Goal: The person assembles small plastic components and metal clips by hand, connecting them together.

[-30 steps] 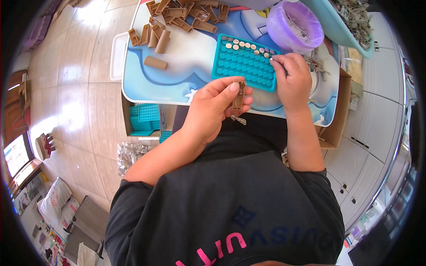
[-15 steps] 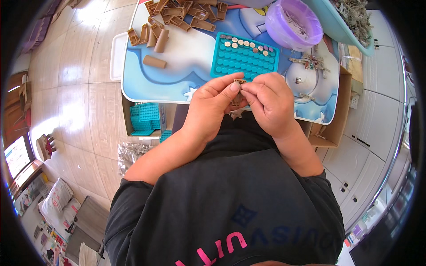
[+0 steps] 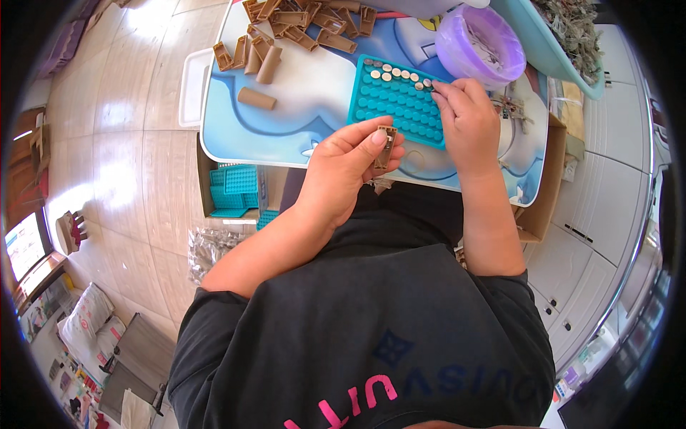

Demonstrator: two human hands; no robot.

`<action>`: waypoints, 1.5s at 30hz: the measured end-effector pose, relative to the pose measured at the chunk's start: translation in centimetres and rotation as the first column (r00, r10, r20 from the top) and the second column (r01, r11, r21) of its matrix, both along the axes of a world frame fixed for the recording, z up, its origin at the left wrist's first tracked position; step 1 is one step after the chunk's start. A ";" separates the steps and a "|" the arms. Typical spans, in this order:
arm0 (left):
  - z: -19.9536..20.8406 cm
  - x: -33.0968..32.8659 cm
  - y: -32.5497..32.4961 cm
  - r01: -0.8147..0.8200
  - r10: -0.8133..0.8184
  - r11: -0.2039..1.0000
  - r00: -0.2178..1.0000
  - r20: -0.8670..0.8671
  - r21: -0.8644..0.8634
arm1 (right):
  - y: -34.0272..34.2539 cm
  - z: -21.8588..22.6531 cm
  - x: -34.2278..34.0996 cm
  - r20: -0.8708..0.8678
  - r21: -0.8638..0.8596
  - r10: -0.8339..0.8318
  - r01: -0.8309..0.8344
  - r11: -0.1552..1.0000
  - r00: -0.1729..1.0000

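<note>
In my left hand (image 3: 341, 159) is a narrow brown plastic casing (image 3: 386, 149), held upright between thumb and fingers with its hollow side showing small metal parts. My right hand (image 3: 468, 125) reaches over the right side of a turquoise tray (image 3: 391, 107) with rows of round pockets. Its thumb and forefinger pinch at a small button cell at the end of the rows; the fingertips partly hide it. Several silvery button cells (image 3: 405, 74) lie in the tray's far rows.
Brown casings (image 3: 293, 36) are heaped at the table's far left, with one lying apart (image 3: 257, 99). Beyond the tray stand a purple lined bucket (image 3: 493, 50) and a pale blue tub (image 3: 547, 43). Small wired parts (image 3: 511, 109) lie right of my hand. A box of turquoise trays (image 3: 239, 182) sits below.
My right hand has left the casing and moved up and right to the tray's button cells. The left hand keeps the casing in nearly the same place. The view has shifted slightly.
</note>
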State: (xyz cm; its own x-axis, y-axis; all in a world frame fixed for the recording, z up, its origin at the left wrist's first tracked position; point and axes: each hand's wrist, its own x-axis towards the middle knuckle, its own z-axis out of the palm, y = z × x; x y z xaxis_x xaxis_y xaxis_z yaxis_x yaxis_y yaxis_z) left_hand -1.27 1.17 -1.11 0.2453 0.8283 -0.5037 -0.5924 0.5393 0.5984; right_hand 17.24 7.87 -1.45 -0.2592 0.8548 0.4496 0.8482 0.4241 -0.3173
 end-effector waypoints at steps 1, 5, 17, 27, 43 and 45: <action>0.0 0.0 0.0 -0.002 0.002 1.000 1.000 0.000 -0.001 | -0.1 0.0 0.0 -0.005 0.014 -0.011 0.011 1.000 1.000; -0.1 0.0 0.0 -0.003 0.003 1.000 1.000 0.003 0.003 | -1.0 0.5 -0.6 -0.209 -0.041 0.053 -0.063 0.997 0.976; -0.8 0.1 -0.2 -0.028 0.029 1.000 0.999 0.043 -0.004 | -4.0 1.3 -3.2 -0.322 -0.021 0.299 -0.323 0.946 0.898; -0.2 0.0 0.0 -0.026 0.026 0.999 1.000 0.011 -0.020 | 0.1 0.4 -2.0 -0.142 -0.004 0.033 -0.034 0.999 0.989; -0.6 -0.1 -0.2 -0.030 0.029 1.000 0.998 0.062 0.009 | -3.5 1.6 -3.7 -0.386 -0.060 0.264 -0.310 0.949 0.884; -0.6 -0.3 -0.4 -0.009 0.008 1.000 0.999 0.051 0.017 | -3.8 1.7 -4.0 -0.397 -0.068 0.263 -0.314 0.947 0.879</action>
State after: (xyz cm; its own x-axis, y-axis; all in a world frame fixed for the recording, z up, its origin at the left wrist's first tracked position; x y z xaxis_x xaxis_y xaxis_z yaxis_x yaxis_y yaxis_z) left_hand -1.53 0.82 -1.68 0.2633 0.8387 -0.4767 -0.6269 0.5244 0.5763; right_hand 13.25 4.11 0.23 -0.3353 0.8244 0.4560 0.4992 0.5660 -0.6561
